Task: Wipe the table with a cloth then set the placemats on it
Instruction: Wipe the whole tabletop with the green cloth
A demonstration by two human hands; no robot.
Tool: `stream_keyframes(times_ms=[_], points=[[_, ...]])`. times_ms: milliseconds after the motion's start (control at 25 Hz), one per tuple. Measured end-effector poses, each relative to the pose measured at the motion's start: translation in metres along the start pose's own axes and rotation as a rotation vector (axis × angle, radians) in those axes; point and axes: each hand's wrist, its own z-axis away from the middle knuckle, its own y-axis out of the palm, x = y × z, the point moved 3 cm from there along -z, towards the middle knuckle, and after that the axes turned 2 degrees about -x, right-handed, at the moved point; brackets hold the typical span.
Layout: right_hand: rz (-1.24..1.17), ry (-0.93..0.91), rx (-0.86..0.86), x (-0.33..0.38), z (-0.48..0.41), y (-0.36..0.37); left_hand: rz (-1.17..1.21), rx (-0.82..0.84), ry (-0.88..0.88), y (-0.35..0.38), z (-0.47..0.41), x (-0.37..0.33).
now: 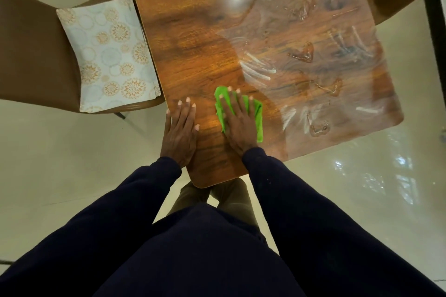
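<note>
Though rumpled, a bright green cloth (258,123)

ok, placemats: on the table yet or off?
Off. The placemats lie stacked on the chair seat beside the table.

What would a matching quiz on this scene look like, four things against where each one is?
Things:
1. green cloth
2. placemats
3. left hand
4. smears

Places:
A. lying on the chair beside the table
B. flat on bare wood by the table's left edge
C. pressed under the right hand
D. across the right side of the tabletop

Pairs: 1-C, 2-A, 3-B, 4-D.
</note>
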Motion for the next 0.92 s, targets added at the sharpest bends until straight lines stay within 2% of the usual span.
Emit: stream_keyframes(times_ms=[80, 160, 240, 360, 480, 520, 600, 720, 800, 920], points=[[0.010, -0.180, 0.049, 0.000, 0.030, 0.009, -0.032, -0.008, 0.031, 0.002, -0.007, -0.010], [0.015, -0.272, 0.065, -0.019, 0.061, 0.007, -0.040, -0.003, 0.060, 0.006, -0.013, -0.020], [0.018, -0.193, 0.039, -0.048, 0.074, -0.006, -0.037, 0.015, 0.083, 0.013, -0.014, -0.026], [0.069, 0.050, -0.047, -0.079, 0.043, -0.019, -0.046, 0.041, 0.105, 0.025, -0.013, -0.033], [0.073, 0.158, -0.101, -0.068, -0.004, -0.016, -0.061, 0.044, 0.106, 0.031, -0.017, -0.040], [0.055, 0.134, -0.094, -0.057, -0.013, -0.012, -0.072, 0.044, 0.099, 0.032, -0.021, -0.041], [0.032, -0.037, -0.042, -0.039, -0.006, -0.002, -0.094, 0.023, 0.077, 0.030, -0.026, -0.043], [-0.018, -0.254, 0.050, -0.052, 0.043, 0.000, -0.083, -0.004, 0.073, 0.028, -0.039, -0.045], [-0.003, -0.219, 0.026, -0.082, 0.058, -0.011, -0.078, -0.030, 0.033, 0.027, -0.051, -0.044], [-0.013, -0.060, -0.016, -0.121, 0.022, -0.030, -0.067, -0.054, -0.010, 0.026, -0.079, -0.038]])
